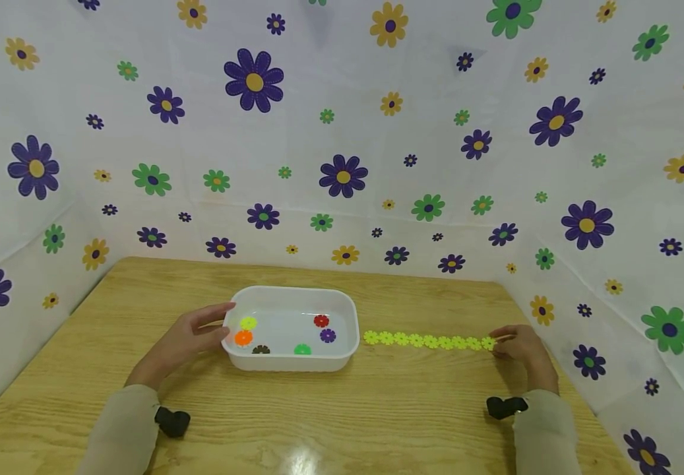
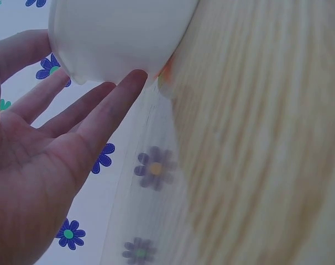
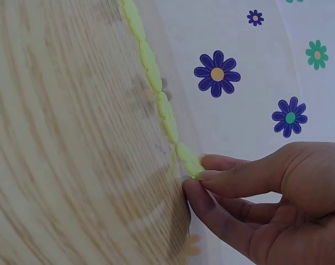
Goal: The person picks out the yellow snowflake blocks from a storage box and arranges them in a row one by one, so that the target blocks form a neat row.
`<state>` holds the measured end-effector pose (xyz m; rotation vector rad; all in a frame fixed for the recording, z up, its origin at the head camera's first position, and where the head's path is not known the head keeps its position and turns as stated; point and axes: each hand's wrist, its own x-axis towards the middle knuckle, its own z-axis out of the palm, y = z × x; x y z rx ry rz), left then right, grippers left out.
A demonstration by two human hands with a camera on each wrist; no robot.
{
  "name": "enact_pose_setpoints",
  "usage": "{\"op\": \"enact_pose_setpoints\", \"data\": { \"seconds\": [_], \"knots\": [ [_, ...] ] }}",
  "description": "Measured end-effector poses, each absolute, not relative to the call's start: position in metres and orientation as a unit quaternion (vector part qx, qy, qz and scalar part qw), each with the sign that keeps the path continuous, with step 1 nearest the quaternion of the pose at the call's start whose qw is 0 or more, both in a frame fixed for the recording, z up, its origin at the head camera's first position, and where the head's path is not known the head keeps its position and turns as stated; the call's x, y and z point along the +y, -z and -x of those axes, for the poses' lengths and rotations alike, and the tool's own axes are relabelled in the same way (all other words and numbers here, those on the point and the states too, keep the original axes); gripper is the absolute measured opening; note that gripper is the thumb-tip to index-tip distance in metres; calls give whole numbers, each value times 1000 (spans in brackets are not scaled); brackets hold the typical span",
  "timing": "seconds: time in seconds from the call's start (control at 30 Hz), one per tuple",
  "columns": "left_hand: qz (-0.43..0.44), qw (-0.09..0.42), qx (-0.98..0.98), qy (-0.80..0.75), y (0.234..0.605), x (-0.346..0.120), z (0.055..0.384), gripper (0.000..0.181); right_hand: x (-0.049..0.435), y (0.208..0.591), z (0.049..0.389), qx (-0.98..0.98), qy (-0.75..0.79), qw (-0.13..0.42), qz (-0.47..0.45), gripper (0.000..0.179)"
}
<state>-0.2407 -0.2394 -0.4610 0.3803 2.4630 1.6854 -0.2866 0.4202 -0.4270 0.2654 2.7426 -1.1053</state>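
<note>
A white plastic tray [image 1: 291,363] stands on the table with several small flower-shaped discs inside, among them an orange disc [image 1: 243,338], a red disc [image 1: 321,320] and a purple disc [image 1: 328,336]. My left hand [image 1: 190,336] touches the tray's left end with extended fingers, thumb apart from them, as the left wrist view also shows. To the tray's right, a straight row of joined yellow-green flower discs [image 1: 431,342] lies across the table. My right hand [image 1: 520,346] pinches its right-end disc between thumb and fingertips; in the right wrist view that end disc [image 3: 188,159] is partly covered.
The wooden table [image 1: 377,422] carries the tray and the row of discs. A white flower-printed cloth [image 1: 318,132] hangs around its back and sides. Each sleeved wrist wears a black camera mount, one [image 1: 172,421] on the left arm.
</note>
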Motion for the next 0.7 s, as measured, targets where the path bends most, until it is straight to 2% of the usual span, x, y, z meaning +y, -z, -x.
{"op": "enact_pose_setpoints", "data": {
  "seconds": [0.43,0.7],
  "knots": [
    [-124,64,819,-557,464,-240,242,60,420,426,285,923,364,71,-98,38],
    [-120,69,819,-556,462,-240,242,62,406,417,284,931,354,53,-68,38]
  ]
}}
